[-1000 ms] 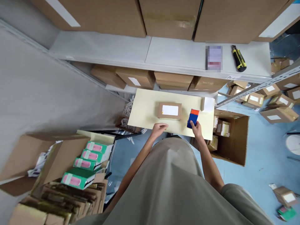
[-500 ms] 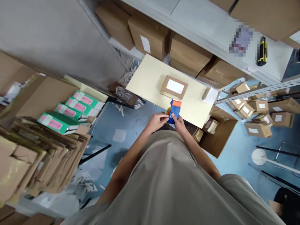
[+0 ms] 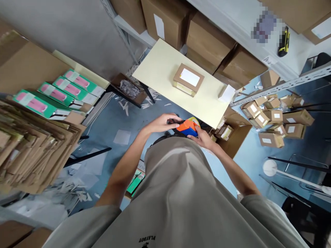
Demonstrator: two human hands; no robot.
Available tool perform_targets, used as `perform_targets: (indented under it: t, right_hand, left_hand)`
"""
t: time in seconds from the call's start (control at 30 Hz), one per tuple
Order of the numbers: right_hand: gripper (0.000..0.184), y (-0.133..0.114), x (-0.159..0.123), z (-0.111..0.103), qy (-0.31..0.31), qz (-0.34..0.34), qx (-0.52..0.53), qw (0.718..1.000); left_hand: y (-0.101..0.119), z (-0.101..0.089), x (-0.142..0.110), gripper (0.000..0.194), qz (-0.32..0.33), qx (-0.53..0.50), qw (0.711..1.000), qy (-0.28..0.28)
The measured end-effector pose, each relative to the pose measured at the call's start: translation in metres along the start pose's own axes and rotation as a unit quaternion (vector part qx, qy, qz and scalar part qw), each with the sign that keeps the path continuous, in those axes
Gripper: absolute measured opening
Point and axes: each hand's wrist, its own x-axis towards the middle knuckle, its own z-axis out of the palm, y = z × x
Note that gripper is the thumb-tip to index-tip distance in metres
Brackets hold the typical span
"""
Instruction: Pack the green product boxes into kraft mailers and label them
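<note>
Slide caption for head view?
Right hand holds a blue and orange plastic tape dispenser, left hand at its orange end.

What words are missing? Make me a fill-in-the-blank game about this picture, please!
The right hand holds a tape dispenser of orange and ____ plastic.
The cardboard box on the table has a ____ label.
The cutter on the shelf is black and ____.

Missing words: blue; white; yellow.

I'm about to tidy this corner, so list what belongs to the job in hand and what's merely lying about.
Belongs to the job:
blue-and-orange tape dispenser, in the right hand, with the left hand at its orange part;
probably the labelled carton and the pale table under it.

Apparently lying about:
black-and-yellow knife;
green-and-pink boxes;
flattened cardboard;
heaped cartons.
</note>
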Motion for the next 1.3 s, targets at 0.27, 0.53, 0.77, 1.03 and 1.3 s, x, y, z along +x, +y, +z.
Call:
perform_targets:
  t: [0.27,0.53,0.77,1.03,1.3]
  right_hand:
    - [0.051,-0.017,-0.022,-0.038,-0.021,-0.108,-0.128,0.986]
    - [0.058,-0.007,0.014,-0.058,-0.068,-0.038,-0.172,0.982]
    - [0.054,0.042,0.005,-0.077,-0.14,0.062,-0.185,0.971]
    - [0.058,0.087,0.054,-0.076,-0.101,0.196,-0.288,0.932]
    - [0.056,0.12,0.139,-0.064,-0.024,0.205,-0.356,0.912]
  left_hand:
    - [0.058,0.005,-0.01,0.041,0.031,-0.028,0.998,-0.054]
    - [0.017,0.032,0.036,0.038,-0.015,-0.019,0.996,0.08]
    - [-0.056,0.061,0.058,0.043,-0.086,-0.053,0.986,0.129]
    - [-0.123,0.035,0.145,0.039,-0.104,-0.087,0.968,0.211]
    - [-0.155,0.034,0.228,0.015,-0.112,-0.102,0.938,0.313]
